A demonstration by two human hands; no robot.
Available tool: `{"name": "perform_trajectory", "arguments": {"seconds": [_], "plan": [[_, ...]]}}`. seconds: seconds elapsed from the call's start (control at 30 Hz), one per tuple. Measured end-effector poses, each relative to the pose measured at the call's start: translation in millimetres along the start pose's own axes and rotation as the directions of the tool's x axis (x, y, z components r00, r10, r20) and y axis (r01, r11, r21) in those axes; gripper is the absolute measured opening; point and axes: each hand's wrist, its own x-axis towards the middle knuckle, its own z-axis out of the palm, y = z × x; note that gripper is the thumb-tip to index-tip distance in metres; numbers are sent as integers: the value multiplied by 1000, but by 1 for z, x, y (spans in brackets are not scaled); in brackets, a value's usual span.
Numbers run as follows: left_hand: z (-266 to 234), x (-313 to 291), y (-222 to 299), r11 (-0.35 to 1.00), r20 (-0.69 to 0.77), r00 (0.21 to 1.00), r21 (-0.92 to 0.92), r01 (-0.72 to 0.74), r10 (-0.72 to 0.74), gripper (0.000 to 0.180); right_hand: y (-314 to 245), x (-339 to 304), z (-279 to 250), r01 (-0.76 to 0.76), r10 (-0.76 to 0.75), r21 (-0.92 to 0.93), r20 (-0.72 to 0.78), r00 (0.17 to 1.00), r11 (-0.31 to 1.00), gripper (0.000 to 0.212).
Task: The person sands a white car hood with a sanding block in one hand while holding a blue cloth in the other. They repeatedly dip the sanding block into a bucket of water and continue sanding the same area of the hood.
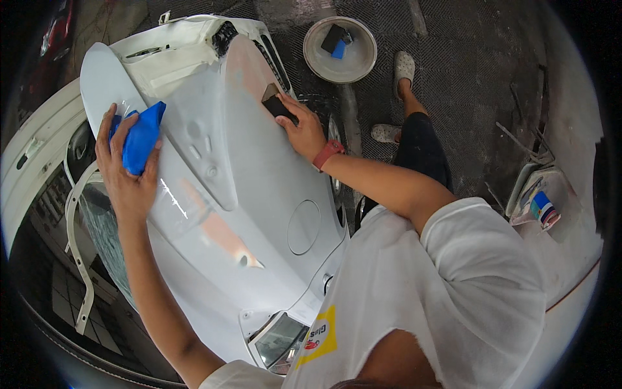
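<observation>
My left hand [123, 162] is closed round a bunched blue cloth [142, 144], on the left side of a light grey and white car body panel [272, 194]. Further right, my right hand [304, 131] grips a dark sanding block [276, 104], pressed to the panel beside a pinkish patch [248, 68]. The panel looks wet and carries a round fuel flap outline [309, 227]. Another pinkish patch [223, 235] lies on the nearer part of the body. My right wrist wears a red watch.
A round pale basin [313, 59] with dark and blue pieces in it stands on the dark patterned floor [466, 58]. My feet in light clogs [386, 133] are beside the car. At the right lies a pale container [543, 204] with a colourful package.
</observation>
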Motion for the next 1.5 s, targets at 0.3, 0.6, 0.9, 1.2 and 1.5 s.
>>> {"name": "perform_trajectory", "arguments": {"seconds": [0.3,0.6,0.9,1.2,1.5], "plan": [[4,3,0,1000,-14,1000,31,-6,7,55,17,52,1,-114,112,42,44,993,993,51],[8,5,-3,999,-20,1000,46,-24,25,56,28,103,2,-152,152,3,44,987,988,54],[8,0,-6,998,-26,1000,60,0,1,55,8,-5,5,1,-8,-63,-105,994,998,54],[8,-1,-2,999,-30,1000,35,-5,6,54,-9,-31,3,-169,165,-79,-53,985,983,46],[4,-1,-4,1000,-29,1000,27,-10,11,55,13,-19,6,-351,350,-103,-31,936,931,44]]}}
